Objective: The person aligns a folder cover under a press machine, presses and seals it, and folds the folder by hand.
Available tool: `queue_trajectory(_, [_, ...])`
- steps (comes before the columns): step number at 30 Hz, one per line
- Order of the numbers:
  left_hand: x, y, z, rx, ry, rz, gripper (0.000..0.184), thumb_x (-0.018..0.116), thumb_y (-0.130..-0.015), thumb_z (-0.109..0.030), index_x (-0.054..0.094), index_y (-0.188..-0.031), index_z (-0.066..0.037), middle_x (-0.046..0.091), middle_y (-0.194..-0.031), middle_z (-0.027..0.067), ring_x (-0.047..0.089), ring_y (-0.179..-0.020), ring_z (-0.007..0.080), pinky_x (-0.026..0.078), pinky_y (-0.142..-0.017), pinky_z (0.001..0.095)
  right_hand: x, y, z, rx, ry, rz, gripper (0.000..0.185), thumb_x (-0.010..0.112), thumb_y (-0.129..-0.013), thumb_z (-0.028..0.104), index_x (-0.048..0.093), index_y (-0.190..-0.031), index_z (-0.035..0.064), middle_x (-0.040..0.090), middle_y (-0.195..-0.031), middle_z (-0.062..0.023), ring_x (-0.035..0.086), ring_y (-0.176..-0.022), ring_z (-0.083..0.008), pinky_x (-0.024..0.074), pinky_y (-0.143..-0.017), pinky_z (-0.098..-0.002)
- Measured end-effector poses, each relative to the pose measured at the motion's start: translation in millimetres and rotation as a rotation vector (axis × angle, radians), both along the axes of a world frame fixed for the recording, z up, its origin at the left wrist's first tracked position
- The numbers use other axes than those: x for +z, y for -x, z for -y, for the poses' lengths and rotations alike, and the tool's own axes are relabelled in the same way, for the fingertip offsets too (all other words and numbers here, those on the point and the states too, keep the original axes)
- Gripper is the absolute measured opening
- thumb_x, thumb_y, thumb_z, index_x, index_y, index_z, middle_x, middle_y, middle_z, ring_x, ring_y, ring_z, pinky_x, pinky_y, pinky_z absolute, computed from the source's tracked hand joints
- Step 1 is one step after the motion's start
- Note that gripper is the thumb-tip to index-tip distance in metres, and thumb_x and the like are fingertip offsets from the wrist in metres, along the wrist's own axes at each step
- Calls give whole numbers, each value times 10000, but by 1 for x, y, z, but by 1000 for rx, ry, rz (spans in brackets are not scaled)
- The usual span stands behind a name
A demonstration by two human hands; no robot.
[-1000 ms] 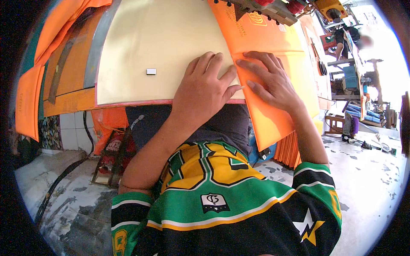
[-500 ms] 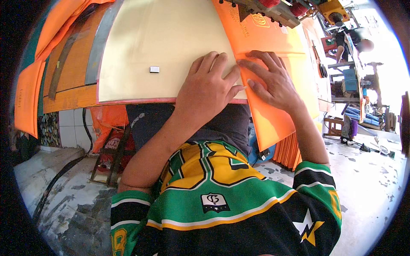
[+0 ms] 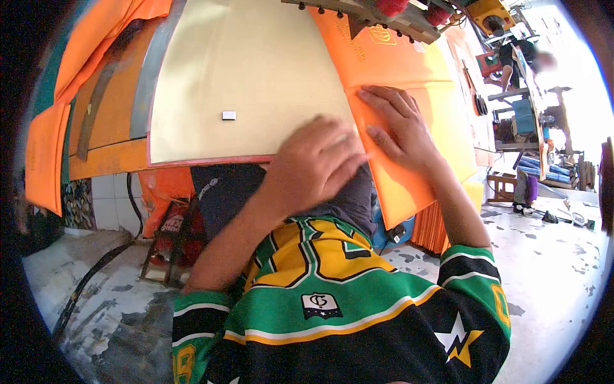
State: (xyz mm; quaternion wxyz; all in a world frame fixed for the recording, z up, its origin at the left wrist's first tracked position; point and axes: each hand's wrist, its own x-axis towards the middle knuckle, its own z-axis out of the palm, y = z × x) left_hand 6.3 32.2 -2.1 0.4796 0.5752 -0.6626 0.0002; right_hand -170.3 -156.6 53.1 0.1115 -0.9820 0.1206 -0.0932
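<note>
My right hand lies on a smooth orange sheet, fingers stretched out near its left edge. The sheet bears faint printing toward the top, and its lower corner hangs past the table edge. Over the front edge of a cream board is my left hand, smeared by motion, its fingers bent; whether anything is in them I cannot make out. A small white block with dark sides rests on the board, left of that hand.
A metal bar with red parts crosses above the orange sheet. More orange sheets hang over the wooden table at left. Beneath, a stack of orange pieces stands by my right arm. Another person is at the far right.
My left hand has pulled back toward me, off the orange sheet's edge. The right hand stays on the sheet, slightly lower. The view has shifted a little.
</note>
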Motion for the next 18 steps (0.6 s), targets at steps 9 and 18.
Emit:
queue_trajectory(9, [-26,53,-39,-443,-586,-441,323,797,-1035,-337,748,-1009,-18,750,-890,146,740,-801,312,582,-730,449,-7,4,-25,-56,-12,74,565,655,-1052,285,612,-1558,38,595,-1574,-181,531,-1456,-415,406,-1246,-520])
queue_trajectory(18, [-37,75,-28,-630,-756,-973,387,690,-1136,-316,763,-1195,60,804,-964,74,733,-900,117,605,-829,331,-6,14,-37,-96,-267,139,533,585,-1055,189,603,-1560,21,585,-1580,-230,529,-1488,-429,407,-1259,-514])
